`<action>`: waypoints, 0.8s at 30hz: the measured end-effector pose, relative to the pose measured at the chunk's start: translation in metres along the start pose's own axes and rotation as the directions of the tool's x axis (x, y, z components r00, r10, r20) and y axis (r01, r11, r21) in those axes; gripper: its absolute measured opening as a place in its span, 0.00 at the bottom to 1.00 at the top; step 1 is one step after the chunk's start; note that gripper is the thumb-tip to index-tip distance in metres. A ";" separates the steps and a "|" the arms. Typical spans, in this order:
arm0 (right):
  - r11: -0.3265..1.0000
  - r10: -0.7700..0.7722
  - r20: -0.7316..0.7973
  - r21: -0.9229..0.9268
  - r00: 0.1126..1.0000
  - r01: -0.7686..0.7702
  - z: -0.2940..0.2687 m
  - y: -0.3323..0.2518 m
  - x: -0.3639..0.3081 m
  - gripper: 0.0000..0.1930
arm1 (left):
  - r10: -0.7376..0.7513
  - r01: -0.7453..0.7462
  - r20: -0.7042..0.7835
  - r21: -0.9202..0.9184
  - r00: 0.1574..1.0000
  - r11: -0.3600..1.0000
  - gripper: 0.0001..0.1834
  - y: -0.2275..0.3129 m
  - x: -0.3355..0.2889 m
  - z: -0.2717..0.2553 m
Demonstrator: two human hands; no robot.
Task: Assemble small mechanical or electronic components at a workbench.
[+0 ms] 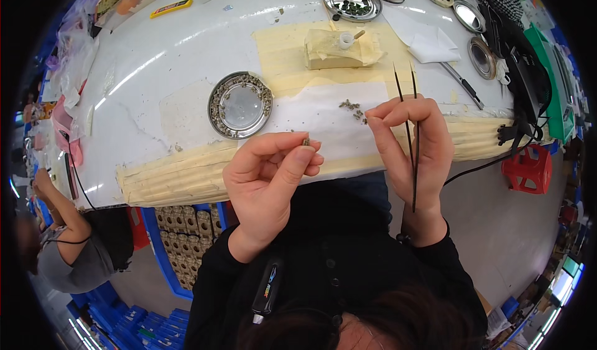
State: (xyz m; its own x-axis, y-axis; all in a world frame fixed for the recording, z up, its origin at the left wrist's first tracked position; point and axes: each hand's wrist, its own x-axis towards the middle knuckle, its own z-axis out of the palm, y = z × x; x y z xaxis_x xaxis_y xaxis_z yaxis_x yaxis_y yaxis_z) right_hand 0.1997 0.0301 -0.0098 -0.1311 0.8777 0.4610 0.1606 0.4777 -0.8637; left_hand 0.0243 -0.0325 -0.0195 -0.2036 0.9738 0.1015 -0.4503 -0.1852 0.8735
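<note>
My left hand (264, 179) is closed in a pinch, with a small grey-brown metallic-looking piece (306, 142) between thumb and forefinger. My right hand (420, 141) has a pair of long dark tweezers (415, 154) tucked among its fingers, tips pointing away from me. Its thumb and forefinger also meet, but whether they pinch a small piece is unclear. Just beyond those fingertips, a small heap of similar pieces (352, 107) lies on a white paper sheet (305, 110). Left of the sheet stands a round metal dish (216, 125) with many such pieces around its inside.
A tape-covered block (320, 59) holding a small white cup and stick stands beyond the paper. Farther back is a metal dish with dark green pieces (353, 15). A pen-like tool (461, 85) lies at right; a yellow box cutter (171, 8) lies far left. Another person (74, 244) sits at left.
</note>
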 end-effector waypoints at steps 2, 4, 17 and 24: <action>0.998 -0.048 0.026 0.038 0.999 0.047 0.004 -0.005 -0.003 0.11 | -0.004 0.004 -0.003 0.005 1.000 1.000 0.09 -0.002 0.004 0.006; 0.995 -0.096 0.047 0.042 0.994 0.094 0.009 -0.011 -0.005 0.12 | -0.001 0.001 0.006 -0.027 1.000 1.000 0.10 -0.005 0.006 0.010; 0.842 0.165 0.160 0.491 0.973 -0.224 0.025 -0.015 -0.010 0.12 | 0.065 -0.066 -0.024 -0.078 0.998 0.995 0.10 -0.011 0.002 0.015; 0.730 0.265 0.222 0.589 0.938 -0.345 0.025 -0.017 -0.008 0.12 | -0.001 0.000 -0.009 -0.143 1.000 0.990 0.10 -0.010 0.003 0.013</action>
State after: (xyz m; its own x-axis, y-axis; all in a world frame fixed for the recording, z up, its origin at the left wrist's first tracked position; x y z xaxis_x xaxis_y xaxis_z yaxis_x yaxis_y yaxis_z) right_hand 0.1738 0.0140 -0.0045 -0.2976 0.9414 0.1588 -0.4141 0.0226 -0.9099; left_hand 0.0400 -0.0261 -0.0217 -0.2110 0.9728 0.0958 -0.5698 -0.2020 0.7966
